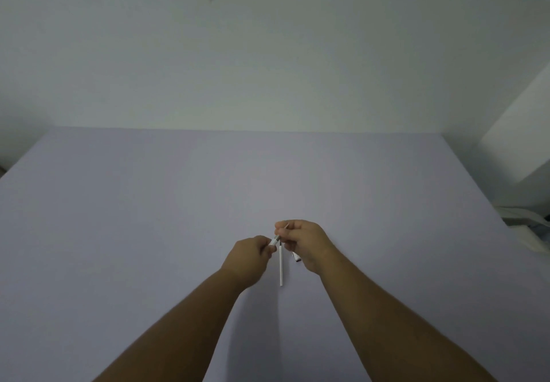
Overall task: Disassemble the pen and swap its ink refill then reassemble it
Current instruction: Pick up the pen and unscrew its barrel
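Pen parts sit apart: your left hand (251, 258) pinches the tip piece (274, 241) while your right hand (305, 241) clamps the thin refill (286, 226), likely threading it, with the white barrel (281, 265) lying just below them on the surface (148, 218).

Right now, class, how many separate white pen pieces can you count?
3: one piece between both hands, a long tube on the table, a short piece under the right hand. More may be hidden.
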Demonstrator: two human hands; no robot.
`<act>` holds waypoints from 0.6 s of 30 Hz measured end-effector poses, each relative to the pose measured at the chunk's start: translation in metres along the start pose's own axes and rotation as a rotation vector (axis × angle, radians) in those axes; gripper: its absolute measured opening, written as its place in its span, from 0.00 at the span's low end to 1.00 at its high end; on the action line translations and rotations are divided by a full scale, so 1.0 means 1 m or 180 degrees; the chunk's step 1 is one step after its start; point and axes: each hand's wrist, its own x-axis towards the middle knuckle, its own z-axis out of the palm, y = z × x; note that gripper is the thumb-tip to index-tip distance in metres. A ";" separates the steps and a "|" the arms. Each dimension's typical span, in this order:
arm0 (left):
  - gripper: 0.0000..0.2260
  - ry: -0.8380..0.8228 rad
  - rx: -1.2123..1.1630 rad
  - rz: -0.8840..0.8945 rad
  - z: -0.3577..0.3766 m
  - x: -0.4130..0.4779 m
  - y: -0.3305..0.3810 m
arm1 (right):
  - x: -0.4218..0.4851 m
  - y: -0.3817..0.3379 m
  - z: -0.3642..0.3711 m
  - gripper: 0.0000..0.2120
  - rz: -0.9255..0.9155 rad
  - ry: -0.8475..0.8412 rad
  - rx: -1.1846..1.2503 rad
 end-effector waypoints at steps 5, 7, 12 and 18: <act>0.13 0.0006 0.0115 0.0047 -0.003 -0.001 0.001 | 0.001 0.000 0.000 0.08 0.0210 0.0215 -0.0297; 0.13 0.0027 0.0173 0.0061 -0.003 -0.002 0.001 | 0.001 0.000 -0.001 0.03 0.0114 0.0105 -0.0102; 0.13 0.0074 0.0196 0.0066 -0.006 -0.002 0.002 | 0.004 0.001 0.002 0.07 0.0183 0.0120 -0.0183; 0.13 0.0106 0.0256 0.0102 -0.007 -0.004 0.002 | 0.004 0.002 0.004 0.04 0.0052 0.0015 0.0090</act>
